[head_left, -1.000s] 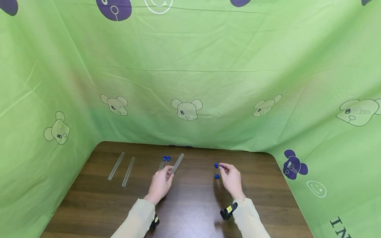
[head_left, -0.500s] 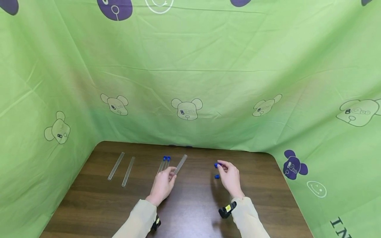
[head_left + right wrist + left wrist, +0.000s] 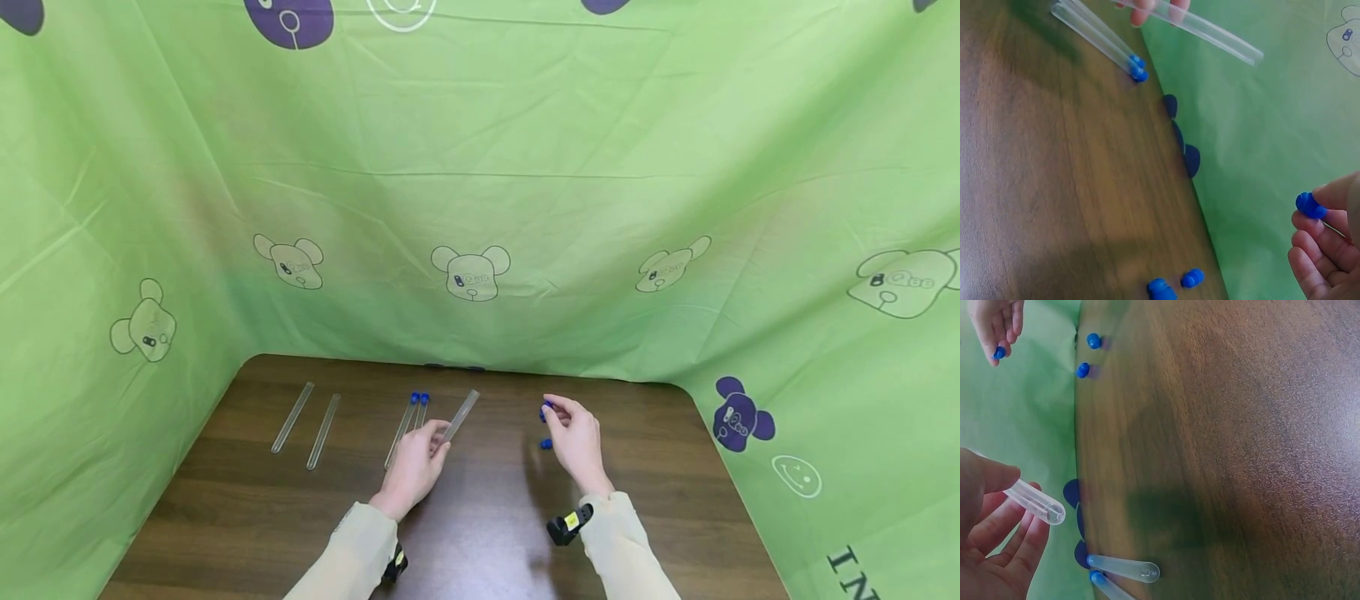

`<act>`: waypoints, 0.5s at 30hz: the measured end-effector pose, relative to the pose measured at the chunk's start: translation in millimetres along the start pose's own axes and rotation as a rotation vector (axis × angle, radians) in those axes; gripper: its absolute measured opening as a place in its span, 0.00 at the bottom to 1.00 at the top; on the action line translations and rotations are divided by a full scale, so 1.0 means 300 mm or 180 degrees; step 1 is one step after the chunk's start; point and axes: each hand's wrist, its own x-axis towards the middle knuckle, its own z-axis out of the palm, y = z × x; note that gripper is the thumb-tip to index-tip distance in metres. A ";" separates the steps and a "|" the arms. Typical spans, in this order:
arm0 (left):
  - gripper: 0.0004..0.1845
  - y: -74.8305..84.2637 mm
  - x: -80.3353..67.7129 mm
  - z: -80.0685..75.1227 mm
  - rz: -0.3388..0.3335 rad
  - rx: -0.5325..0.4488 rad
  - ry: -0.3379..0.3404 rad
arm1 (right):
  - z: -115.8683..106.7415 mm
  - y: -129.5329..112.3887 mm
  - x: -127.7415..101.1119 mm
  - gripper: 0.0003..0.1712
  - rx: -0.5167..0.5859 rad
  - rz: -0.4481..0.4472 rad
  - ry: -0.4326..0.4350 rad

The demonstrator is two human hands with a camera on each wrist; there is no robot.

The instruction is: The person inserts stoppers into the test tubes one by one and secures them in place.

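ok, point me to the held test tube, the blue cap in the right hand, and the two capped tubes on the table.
held test tube (image 3: 460,416), head view, clear mid-length beyond the fingers.
blue cap (image 3: 1310,205), right wrist view, its ribbed side at the fingertips.
capped tubes (image 3: 1137,69), right wrist view, their blue capped ends.

The scene is lit brightly and evenly from above; no harsh glare is seen on the green cloth (image 3: 525,167). Soft, diffuse shadows are cast on the worktop (image 3: 480,533) beside both forearms, and a pale sheen is reflected there. The head view is rendered sharp, with wide-angle bending toward its edges. In both wrist views the wood grain is softened, and in the right wrist view the fingers (image 3: 1310,250) at the edge are blurred.
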 end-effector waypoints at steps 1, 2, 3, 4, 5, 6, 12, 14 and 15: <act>0.14 0.001 0.000 0.000 -0.0008 0.0002 -0.0008 | -0.001 -0.005 0.000 0.12 0.0024 0.0003 -0.0012; 0.14 0.002 -0.001 0.000 -0.0016 0.0005 -0.0014 | -0.001 -0.008 0.000 0.12 0.0046 0.0007 -0.0020; 0.14 0.002 -0.002 0.000 -0.0013 0.0021 -0.0018 | -0.002 -0.012 0.000 0.12 0.0069 0.0014 -0.0028; 0.14 0.003 -0.002 0.000 -0.0007 0.0028 -0.0022 | -0.002 -0.016 0.000 0.12 0.0082 0.0023 -0.0038; 0.14 0.004 -0.003 -0.001 -0.0007 0.0032 -0.0030 | -0.002 -0.019 -0.001 0.12 0.0095 0.0027 -0.0047; 0.14 0.005 -0.004 -0.001 -0.0010 0.0029 -0.0039 | -0.001 -0.022 -0.001 0.12 0.0101 0.0036 -0.0051; 0.14 0.018 -0.007 -0.004 -0.0014 -0.0014 -0.0087 | 0.002 -0.037 -0.003 0.12 0.0104 0.0026 -0.0034; 0.14 0.023 -0.007 -0.004 0.0002 -0.0020 -0.0086 | 0.001 -0.043 -0.004 0.12 0.0115 0.0000 -0.0034; 0.15 0.025 -0.007 -0.003 0.0021 -0.0022 -0.0083 | 0.001 -0.045 -0.004 0.12 0.0115 0.0001 -0.0036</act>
